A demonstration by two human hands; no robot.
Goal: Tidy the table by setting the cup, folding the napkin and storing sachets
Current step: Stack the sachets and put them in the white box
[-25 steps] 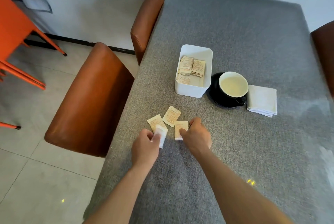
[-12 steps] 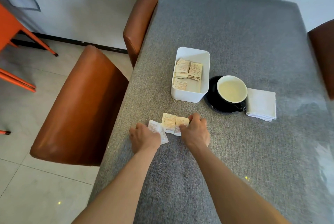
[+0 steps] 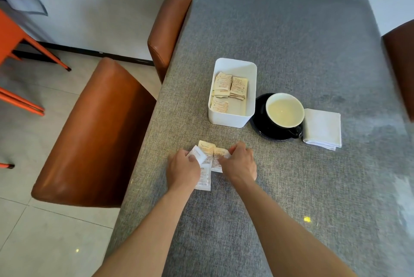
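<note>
Head view: sachets (image 3: pixel 207 153) now bunched, apparently pinched between both hands.

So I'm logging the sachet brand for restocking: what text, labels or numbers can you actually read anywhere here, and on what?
Nothing can be quoted.
Loose sachets gripped by the left hand and right hand: reddish print lines, too blurred to read.
Sachets in the white box: printed, too small to read.
Cup, saucer, napkin: no markings visible.
</note>
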